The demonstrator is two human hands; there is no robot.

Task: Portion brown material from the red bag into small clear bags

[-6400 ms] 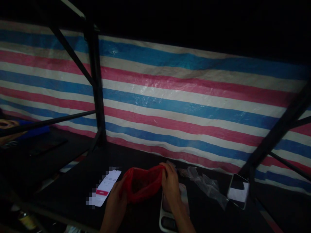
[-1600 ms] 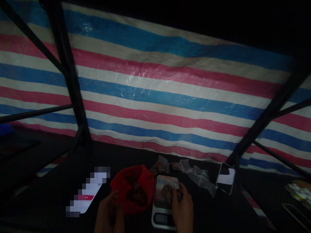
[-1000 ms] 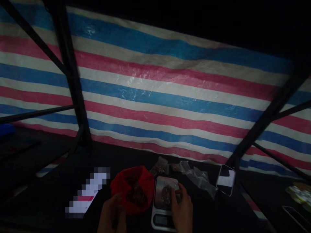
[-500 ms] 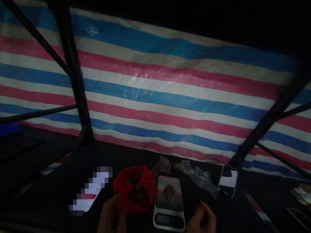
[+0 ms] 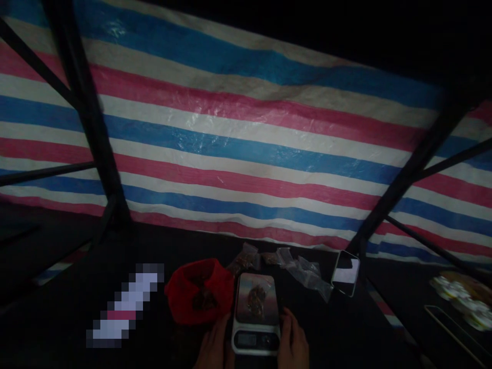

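Fingers loose, empty: left hand [image 5: 215, 346], right hand [image 5: 293, 341] flank white rectangular scale [image 5: 257, 327], lower centre; clear brown-filled plastic bag [image 5: 256, 300] up-frame, between.

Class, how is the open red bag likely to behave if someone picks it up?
The red bag would probably sag and fold, since its sides look creased and uneven. Its weight may settle low, as the dark contents lie below its rim. Tilting it might spill them, because its mouth stands open.
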